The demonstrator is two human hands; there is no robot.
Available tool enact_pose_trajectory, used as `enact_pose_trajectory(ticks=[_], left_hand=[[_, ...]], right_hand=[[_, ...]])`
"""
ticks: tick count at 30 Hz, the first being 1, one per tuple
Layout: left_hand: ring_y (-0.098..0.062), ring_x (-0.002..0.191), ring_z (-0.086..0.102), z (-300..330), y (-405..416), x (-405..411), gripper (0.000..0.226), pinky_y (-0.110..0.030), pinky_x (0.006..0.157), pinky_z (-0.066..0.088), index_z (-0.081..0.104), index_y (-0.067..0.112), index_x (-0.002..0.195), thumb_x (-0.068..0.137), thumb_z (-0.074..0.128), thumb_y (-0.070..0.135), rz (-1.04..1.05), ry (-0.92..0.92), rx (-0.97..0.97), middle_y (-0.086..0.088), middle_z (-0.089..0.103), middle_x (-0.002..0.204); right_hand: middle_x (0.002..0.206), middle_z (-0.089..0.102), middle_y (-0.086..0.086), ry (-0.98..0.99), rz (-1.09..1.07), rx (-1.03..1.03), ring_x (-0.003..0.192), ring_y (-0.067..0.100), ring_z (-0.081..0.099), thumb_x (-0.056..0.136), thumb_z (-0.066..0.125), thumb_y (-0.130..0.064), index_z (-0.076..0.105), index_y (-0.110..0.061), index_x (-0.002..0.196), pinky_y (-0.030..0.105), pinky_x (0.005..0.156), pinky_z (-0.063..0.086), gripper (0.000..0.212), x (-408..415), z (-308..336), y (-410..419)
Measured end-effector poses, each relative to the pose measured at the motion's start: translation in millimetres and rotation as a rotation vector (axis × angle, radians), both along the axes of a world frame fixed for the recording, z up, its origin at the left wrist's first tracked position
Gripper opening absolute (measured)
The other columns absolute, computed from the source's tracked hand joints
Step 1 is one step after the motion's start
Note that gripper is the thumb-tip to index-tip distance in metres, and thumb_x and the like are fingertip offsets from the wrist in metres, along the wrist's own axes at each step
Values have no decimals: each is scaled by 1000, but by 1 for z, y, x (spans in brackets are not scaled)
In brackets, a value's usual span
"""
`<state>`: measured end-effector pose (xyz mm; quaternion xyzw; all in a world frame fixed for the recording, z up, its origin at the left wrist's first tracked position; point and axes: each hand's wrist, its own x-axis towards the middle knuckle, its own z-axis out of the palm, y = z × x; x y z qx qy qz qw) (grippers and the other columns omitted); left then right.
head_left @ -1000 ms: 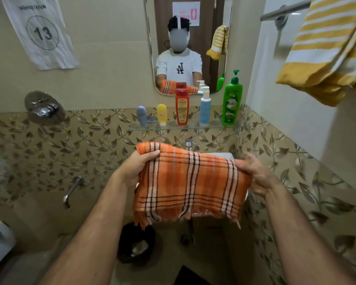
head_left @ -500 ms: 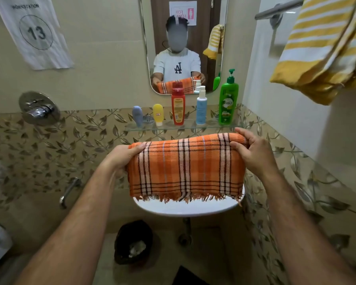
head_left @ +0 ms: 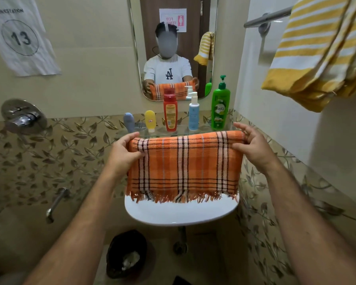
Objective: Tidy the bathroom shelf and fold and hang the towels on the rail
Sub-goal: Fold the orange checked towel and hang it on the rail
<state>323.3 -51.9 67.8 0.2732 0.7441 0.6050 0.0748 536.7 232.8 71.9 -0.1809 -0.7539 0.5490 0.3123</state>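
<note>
While the folded orange plaid towel (head_left: 183, 165) hangs over the sink (head_left: 179, 212), my left hand (head_left: 123, 155) pinches its top left corner, thumb in front. My right hand (head_left: 253, 147) grips the top right corner, fingers curled over the fold, just below the glass shelf (head_left: 132, 134).

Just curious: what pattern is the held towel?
Orange plaid with dark and white stripes, fringed bottom; head view.

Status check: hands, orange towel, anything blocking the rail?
Both hands, left and right, grip folded orange plaid towel over white basin. Chrome rail partly taken by yellow striped towel.
</note>
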Motion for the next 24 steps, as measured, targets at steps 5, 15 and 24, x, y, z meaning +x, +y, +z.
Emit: enact_pose_trajectory(ticks=[5,15,24], left_hand=[[-19,105,64,-9,11,-15,47,-36,96,52,68,19,122,79,73,1,337,546,-54,-4,71,115],[-19,99,56,12,27,-102,20,-30,82,46,56,29,70,67,73,19,179,475,140,4,55,100],[-22,80,68,-17,30,-143,41,-33,67,59,58,16,97,62,79,14,-435,-208,169,-8,67,88]], right_hand=[[118,68,5,-232,-245,466,100,16,63,86,66,2,61,-18,133,32,94,51,52,-21,3,-2],[104,68,7,121,-244,-10,99,22,65,95,61,-10,64,-15,105,34,85,53,12,-65,17,-1],[94,67,-4,179,-363,268,87,12,66,101,52,-13,61,-27,99,35,85,55,17,-96,59,-28]])
